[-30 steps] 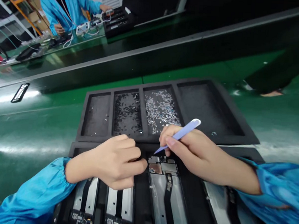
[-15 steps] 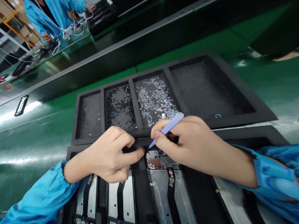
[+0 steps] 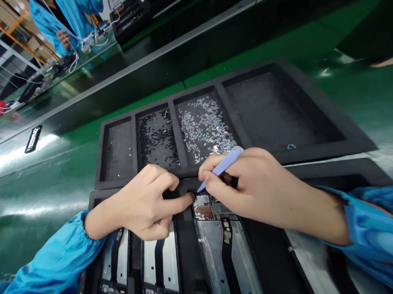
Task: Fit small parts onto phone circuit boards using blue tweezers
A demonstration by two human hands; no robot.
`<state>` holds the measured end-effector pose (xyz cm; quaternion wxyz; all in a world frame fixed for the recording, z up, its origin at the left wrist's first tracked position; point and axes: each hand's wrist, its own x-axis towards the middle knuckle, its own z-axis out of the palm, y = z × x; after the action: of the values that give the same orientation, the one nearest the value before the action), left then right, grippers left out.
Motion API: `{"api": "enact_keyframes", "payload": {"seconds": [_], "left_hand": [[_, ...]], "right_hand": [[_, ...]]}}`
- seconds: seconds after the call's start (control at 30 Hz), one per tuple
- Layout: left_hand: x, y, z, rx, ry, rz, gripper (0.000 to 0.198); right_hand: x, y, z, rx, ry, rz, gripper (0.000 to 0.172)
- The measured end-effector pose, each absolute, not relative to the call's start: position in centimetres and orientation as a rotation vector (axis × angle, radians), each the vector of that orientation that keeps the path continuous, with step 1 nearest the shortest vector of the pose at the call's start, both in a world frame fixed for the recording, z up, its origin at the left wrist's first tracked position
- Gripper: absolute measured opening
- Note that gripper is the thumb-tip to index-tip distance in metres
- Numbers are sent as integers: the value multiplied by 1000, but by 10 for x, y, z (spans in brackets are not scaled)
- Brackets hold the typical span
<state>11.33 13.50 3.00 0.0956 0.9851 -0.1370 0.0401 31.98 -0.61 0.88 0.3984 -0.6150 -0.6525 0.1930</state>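
My right hand (image 3: 247, 184) pinches a pale purple plastic pry tool (image 3: 220, 168), its tip resting at the top left corner of an opened phone frame (image 3: 218, 240) in a black foam tray (image 3: 183, 269). My left hand (image 3: 144, 203) is curled, its index finger stretched out and pressing on the tray's rib right beside that corner. What sits under the curled fingers is hidden. Both sleeves are bright blue.
Behind my hands lies a black compartment tray (image 3: 314, 157) with small dark parts (image 3: 155, 138) and small silver parts (image 3: 202, 129). More phone frames (image 3: 159, 261) fill the near tray. A person in blue (image 3: 61, 15) works across the green belt. Two dark phone pieces (image 3: 32, 138) lie at left.
The view has shifted and tilted slightly. My left index finger has stretched a little further toward the phone's corner. The pry tool tip stays at the same corner.
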Motion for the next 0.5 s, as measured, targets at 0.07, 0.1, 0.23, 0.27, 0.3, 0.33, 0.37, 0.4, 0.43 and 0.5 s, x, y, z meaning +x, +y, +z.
{"api": "enact_keyframes", "payload": {"seconds": [0.07, 0.1, 0.23, 0.27, 0.3, 0.33, 0.37, 0.4, 0.43, 0.5], "left_hand": [[113, 135, 29, 2917, -399, 101, 44], [113, 135, 29, 2915, -392, 90, 45], [113, 134, 29, 2907, -371, 55, 46], [113, 134, 29, 2907, -367, 54, 46], [113, 134, 29, 2906, -364, 54, 46], [113, 134, 29, 2905, -365, 55, 47], [113, 135, 29, 2904, -364, 56, 47], [113, 135, 28, 2904, -365, 53, 47], [113, 135, 28, 2903, -367, 51, 47], [113, 135, 28, 2901, -368, 46, 47]], "right_hand": [[322, -6, 11, -1550, -1643, 566, 28], [324, -6, 12, -1546, -1637, 612, 30], [333, -7, 11, -1545, -1595, 753, 28], [335, -7, 10, -1551, -1579, 780, 26], [337, -8, 9, -1560, -1563, 808, 24], [338, -8, 8, -1562, -1548, 838, 23], [339, -9, 7, -1560, -1533, 869, 23], [340, -9, 7, -1553, -1521, 895, 23], [340, -9, 7, -1545, -1511, 914, 24], [340, -10, 7, -1537, -1498, 935, 26]]}}
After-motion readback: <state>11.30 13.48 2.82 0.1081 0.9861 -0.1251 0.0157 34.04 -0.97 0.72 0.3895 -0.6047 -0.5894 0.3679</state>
